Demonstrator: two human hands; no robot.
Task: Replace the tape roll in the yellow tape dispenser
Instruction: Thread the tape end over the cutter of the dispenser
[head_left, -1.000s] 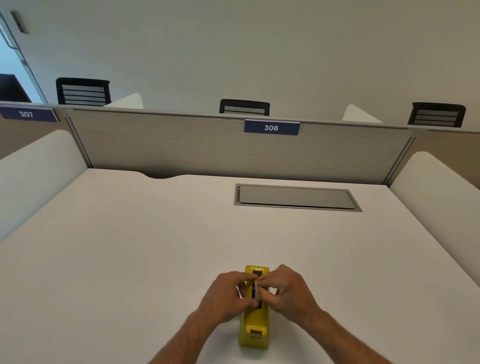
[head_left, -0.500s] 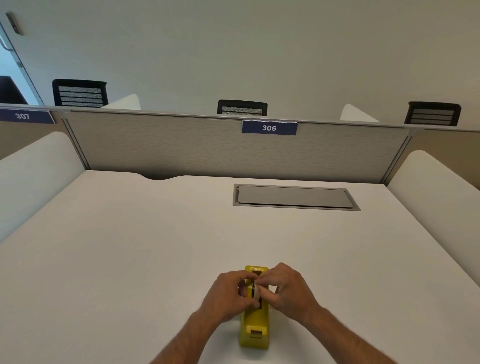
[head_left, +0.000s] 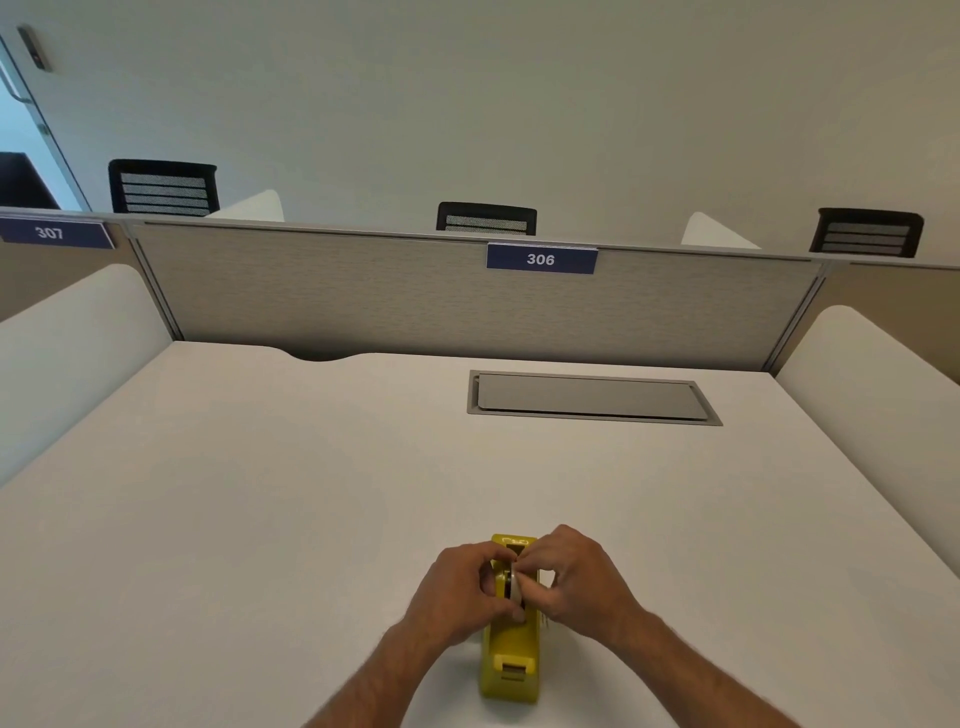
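Both hands, left (head_left: 457, 592) & right (head_left: 576, 577), pinch tape roll (head_left: 515, 587) in yellow dispenser (head_left: 511, 660); desk (head_left: 260, 493) 6 o'clock.

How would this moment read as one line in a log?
stage: roll at slot | left hand: on tape roll | right hand: on tape roll | dispenser: on desk
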